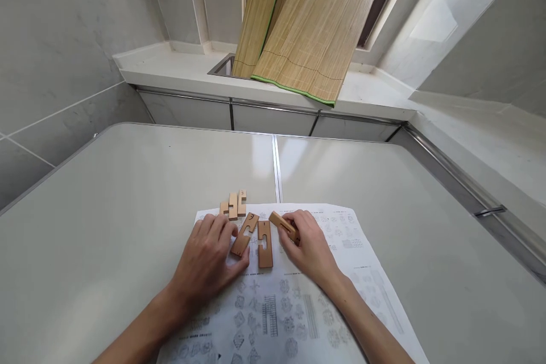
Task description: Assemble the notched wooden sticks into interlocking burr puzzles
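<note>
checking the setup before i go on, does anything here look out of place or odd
One thing stands out: bamboo mats lean against the window with their lower ends on the counter, partly over the sink. On the table, the wooden pieces lie loosely on the instruction sheet, none visibly damaged.

Tan wooden puzzle pieces (265, 243) lie on a white sheet (298, 301) printed with grey diagrams, on a pale grey table (106, 210); straw-yellow bamboo mats (307, 28) have green edging

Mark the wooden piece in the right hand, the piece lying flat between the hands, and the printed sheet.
wooden piece in right hand (281, 222), head view, exposed end.
flat notched piece (265, 244), head view, mid-body.
printed sheet (362, 261), head view, bare right part.
</note>
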Tool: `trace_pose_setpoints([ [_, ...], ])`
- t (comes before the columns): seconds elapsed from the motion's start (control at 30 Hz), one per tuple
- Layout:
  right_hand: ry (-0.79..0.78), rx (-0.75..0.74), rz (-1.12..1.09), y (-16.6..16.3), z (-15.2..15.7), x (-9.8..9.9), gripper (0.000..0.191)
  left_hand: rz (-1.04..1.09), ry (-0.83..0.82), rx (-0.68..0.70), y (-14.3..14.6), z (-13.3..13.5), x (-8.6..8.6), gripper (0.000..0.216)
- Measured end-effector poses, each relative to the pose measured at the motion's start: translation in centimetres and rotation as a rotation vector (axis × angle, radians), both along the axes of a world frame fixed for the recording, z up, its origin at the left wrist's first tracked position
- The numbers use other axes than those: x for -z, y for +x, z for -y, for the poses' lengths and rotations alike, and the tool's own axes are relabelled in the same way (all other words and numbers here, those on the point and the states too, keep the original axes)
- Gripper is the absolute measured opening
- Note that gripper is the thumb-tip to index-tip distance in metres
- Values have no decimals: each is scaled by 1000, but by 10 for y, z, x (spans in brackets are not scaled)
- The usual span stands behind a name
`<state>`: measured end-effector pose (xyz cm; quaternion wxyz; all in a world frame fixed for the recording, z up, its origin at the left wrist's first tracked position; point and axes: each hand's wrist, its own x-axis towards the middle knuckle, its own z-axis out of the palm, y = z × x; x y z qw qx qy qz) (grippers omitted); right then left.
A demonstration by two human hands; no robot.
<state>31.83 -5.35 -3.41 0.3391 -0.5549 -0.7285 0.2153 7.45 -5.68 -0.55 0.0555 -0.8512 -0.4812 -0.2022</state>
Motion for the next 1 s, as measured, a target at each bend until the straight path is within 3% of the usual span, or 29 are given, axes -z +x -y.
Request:
trace_pose_setpoints([
  [0.53, 27, 41, -99, -3, 3, -7, 18, -36, -33, -4, 3, 4, 3, 26],
  [0.67, 18, 88, -167, -3, 4, -10, 22, 154, -84, 39, 4, 6, -4, 30],
  [0.8, -51, 100, -256, -2, 7, -11, 27, 394, -298, 83, 9, 12, -7, 35],
  [1.0, -80, 55, -297, -7, 11, -14, 34, 479, -409, 122, 16, 17, -2, 38],
])
